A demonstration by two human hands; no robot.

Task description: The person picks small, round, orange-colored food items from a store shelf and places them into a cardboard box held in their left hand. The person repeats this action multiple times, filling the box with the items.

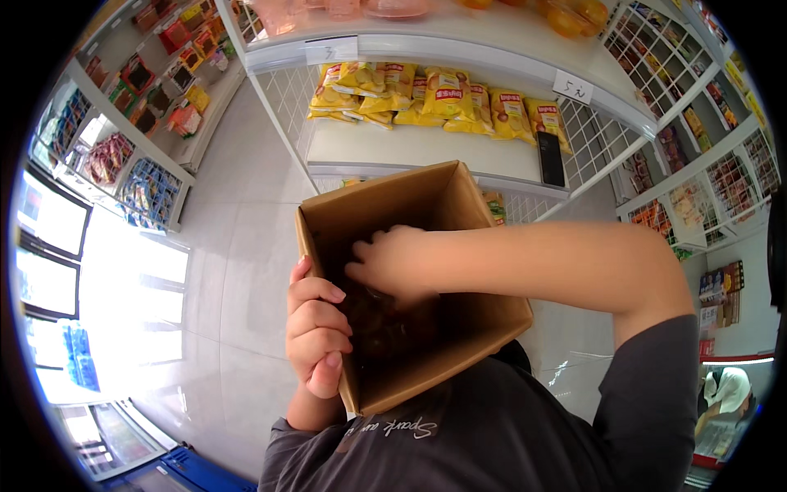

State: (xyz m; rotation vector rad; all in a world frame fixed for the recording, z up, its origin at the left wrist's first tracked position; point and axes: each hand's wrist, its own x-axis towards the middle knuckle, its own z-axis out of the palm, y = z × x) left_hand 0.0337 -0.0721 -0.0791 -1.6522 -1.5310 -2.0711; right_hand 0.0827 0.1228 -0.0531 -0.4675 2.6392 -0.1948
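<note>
An open cardboard box (pixel 492 347) is held against my chest, its mouth tilted up towards me. My left hand (pixel 320 332) grips the box's left wall, with the fingers hooked over the rim. Into the box reaches my right hand (pixel 393 261), blurred, its fingers bent above the dark inside. Dim rounded items (pixel 387 332) lie at the bottom, too dark to name. Whether my right fingers touch or hold any of them is hidden.
Ahead stands a white shelf rack with yellow potato chip bags (pixel 449 95) and a black phone (pixel 551 158) on one shelf (pixel 393 147). Above are packs of orange fruit (pixel 569 18). Snack racks (pixel 707 184) flank the right. A person (pixel 728 390) is at the far right. A blue-edged freezer (pixel 184 470) stands lower left.
</note>
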